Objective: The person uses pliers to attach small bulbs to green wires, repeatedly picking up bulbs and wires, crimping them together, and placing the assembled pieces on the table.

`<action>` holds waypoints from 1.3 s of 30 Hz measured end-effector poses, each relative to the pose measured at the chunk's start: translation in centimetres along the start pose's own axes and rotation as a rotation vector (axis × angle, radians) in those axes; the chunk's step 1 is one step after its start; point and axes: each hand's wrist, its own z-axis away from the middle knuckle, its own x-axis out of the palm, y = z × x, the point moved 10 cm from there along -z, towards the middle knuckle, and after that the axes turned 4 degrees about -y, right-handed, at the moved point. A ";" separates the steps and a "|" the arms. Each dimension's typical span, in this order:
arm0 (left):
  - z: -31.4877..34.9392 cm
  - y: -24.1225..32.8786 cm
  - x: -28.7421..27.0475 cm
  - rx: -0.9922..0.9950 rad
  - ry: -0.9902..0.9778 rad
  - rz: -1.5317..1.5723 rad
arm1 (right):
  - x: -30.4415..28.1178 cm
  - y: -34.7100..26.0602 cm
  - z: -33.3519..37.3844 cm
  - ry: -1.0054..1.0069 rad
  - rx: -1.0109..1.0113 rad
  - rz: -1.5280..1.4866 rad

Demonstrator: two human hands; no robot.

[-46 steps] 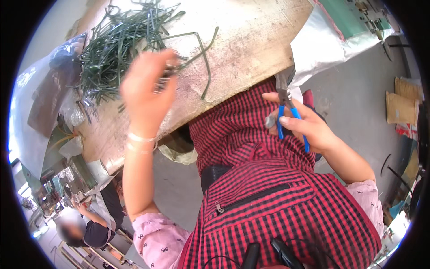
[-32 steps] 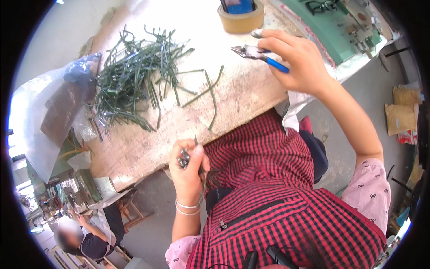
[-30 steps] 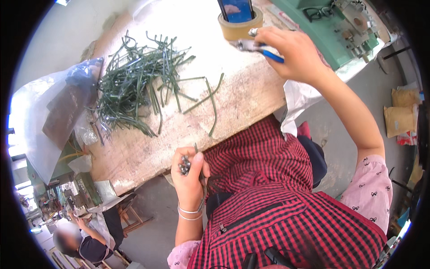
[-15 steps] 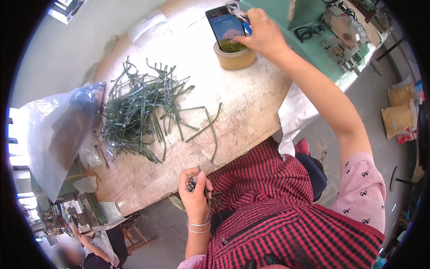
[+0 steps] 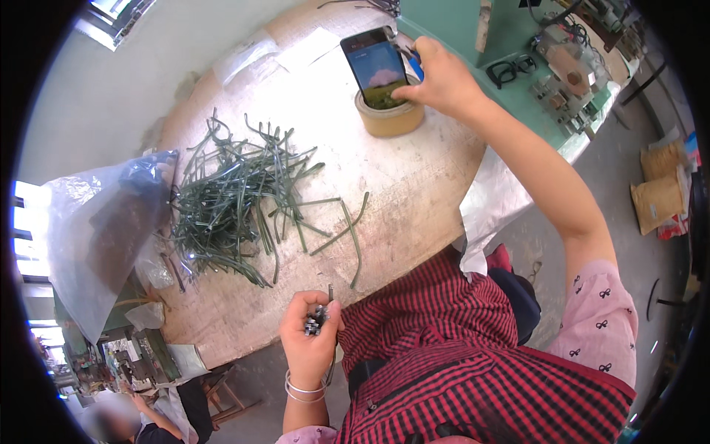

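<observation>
My left hand (image 5: 309,342) is closed in a fist at the table's near edge. It holds a bundle of thin dark strips (image 5: 316,320), whose shiny cut-looking ends show at the top of the fist. At the far side a phone (image 5: 373,66) leans upright in a roll of tan tape (image 5: 390,120), its screen lit. My right hand (image 5: 446,83) is beside the phone, thumb at the lower part of the screen. Its fingers are closed around a blue-handled tool (image 5: 416,68), mostly hidden. A loose heap of dark green strips (image 5: 237,200) lies left of centre on the table.
Clear plastic bags (image 5: 100,229) stand at the table's left end. Beyond my right arm, black glasses (image 5: 512,69) and a metal fixture (image 5: 569,81) rest on a green surface. A person (image 5: 122,418) works at the lower left. Brown sacks (image 5: 658,194) lie on the floor at right.
The view has tilted, so the table and phone appear lower. My left hand has shifted slightly left, still holding the strips. My right hand stays at the phone.
</observation>
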 end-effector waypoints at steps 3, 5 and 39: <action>-0.7 0.9 0.5 0.090 -0.004 -0.163 | 0.6 0.0 -0.3 -0.054 0.009 0.043; -0.9 0.9 0.9 0.103 -0.011 -0.168 | 0.6 -0.2 -0.5 -0.125 0.027 0.030; 5.6 -17.2 -9.8 -0.094 -0.116 -0.951 | -2.4 1.8 2.9 0.057 0.096 -0.833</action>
